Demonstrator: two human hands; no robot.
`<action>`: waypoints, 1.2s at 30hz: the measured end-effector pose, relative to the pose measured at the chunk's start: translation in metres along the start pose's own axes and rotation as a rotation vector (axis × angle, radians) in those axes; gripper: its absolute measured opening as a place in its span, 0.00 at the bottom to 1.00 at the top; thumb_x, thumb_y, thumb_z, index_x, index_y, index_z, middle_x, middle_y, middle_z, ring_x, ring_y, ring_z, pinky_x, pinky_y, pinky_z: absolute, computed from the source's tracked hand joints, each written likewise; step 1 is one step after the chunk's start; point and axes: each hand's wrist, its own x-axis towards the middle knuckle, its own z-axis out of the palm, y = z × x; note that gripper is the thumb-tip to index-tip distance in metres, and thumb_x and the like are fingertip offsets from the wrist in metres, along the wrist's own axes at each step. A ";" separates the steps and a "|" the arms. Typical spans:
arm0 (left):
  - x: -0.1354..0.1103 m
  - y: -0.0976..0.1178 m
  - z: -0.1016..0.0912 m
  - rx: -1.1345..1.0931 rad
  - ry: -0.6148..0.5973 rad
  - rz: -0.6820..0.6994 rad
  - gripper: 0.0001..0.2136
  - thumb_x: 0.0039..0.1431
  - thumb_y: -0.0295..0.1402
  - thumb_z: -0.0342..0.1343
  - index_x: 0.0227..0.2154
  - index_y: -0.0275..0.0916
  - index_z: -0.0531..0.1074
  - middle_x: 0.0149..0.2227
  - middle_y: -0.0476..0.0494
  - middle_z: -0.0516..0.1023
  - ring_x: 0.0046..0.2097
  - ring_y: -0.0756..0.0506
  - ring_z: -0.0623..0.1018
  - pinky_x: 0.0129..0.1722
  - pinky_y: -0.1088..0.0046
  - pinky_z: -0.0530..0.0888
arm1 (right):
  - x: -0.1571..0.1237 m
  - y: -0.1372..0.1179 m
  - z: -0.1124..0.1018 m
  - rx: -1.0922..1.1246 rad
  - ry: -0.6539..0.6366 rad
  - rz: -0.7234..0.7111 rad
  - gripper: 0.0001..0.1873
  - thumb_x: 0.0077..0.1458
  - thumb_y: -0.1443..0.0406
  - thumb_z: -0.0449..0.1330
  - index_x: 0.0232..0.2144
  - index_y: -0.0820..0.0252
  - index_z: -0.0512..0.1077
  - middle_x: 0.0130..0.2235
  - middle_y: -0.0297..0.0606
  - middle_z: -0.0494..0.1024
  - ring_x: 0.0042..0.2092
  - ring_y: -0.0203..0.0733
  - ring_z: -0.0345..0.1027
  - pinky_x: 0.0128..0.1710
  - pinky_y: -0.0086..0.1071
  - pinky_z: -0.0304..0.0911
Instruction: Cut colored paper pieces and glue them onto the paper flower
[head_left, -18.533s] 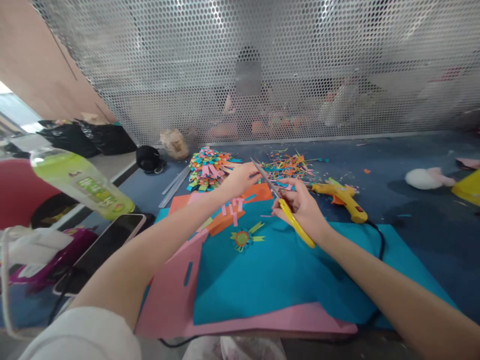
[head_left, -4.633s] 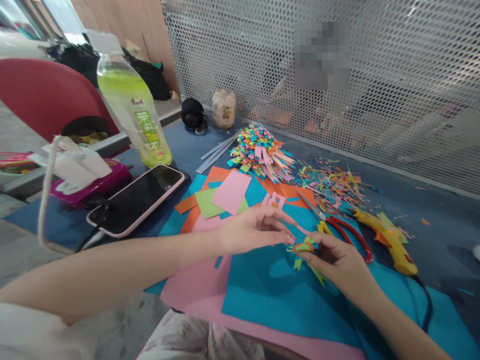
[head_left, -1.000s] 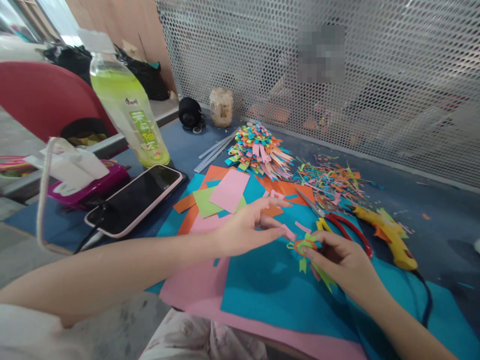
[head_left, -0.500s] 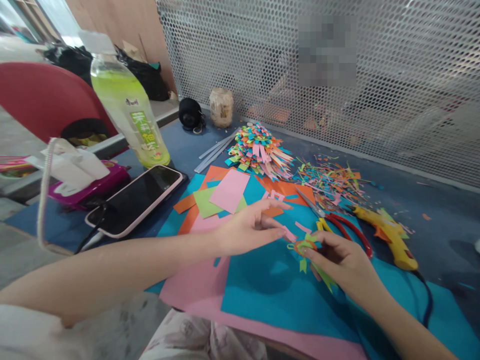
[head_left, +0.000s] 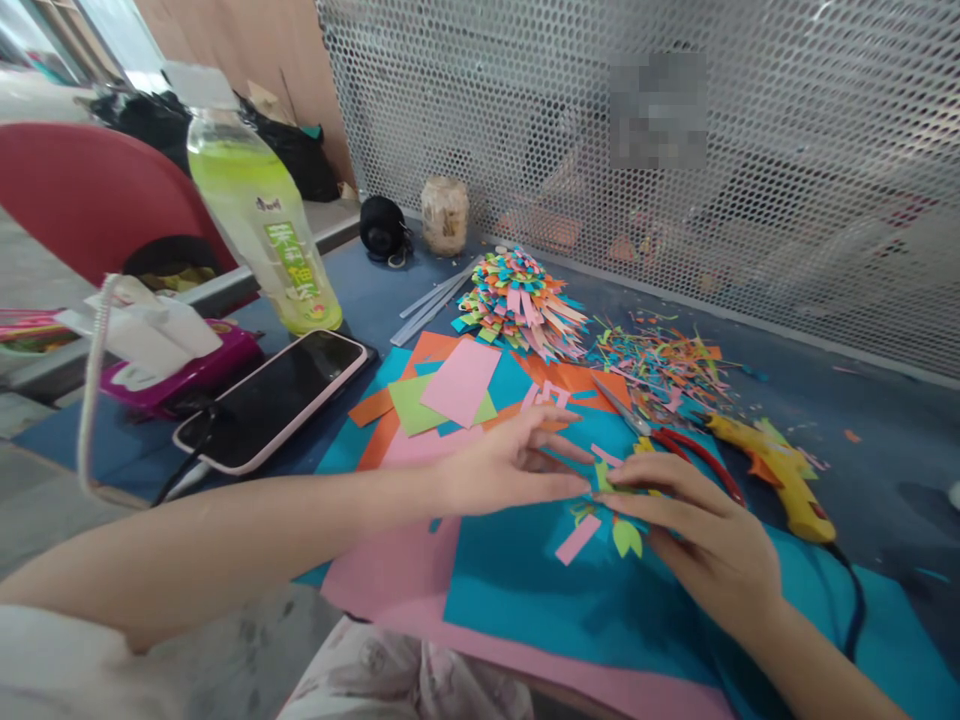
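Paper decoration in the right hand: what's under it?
The blue sheet spreads below the paper decoration; a large pink sheet shows past the blue's left edge. The decoration's underside is hidden, and the right hand covers part of its top.

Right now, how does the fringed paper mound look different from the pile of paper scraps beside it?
The fringed paper mound rises in layers to a rounded top, while the pile of paper scraps lies low. The mound's strips are mostly broad; the scraps are mainly thin slivers. The mound's strips fan outward in order, but the scraps lie tangled and scattered. Both mix pink, orange, green and blue.
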 end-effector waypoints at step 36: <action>0.009 0.009 -0.007 -0.040 0.265 -0.059 0.21 0.37 0.30 0.68 0.37 0.36 0.68 0.24 0.52 0.77 0.28 0.52 0.77 0.32 0.78 0.70 | -0.032 0.083 -0.055 -1.080 -0.164 1.342 0.44 0.51 0.42 0.40 0.48 0.76 0.67 0.46 0.68 0.68 0.50 0.73 0.61 0.42 0.56 0.61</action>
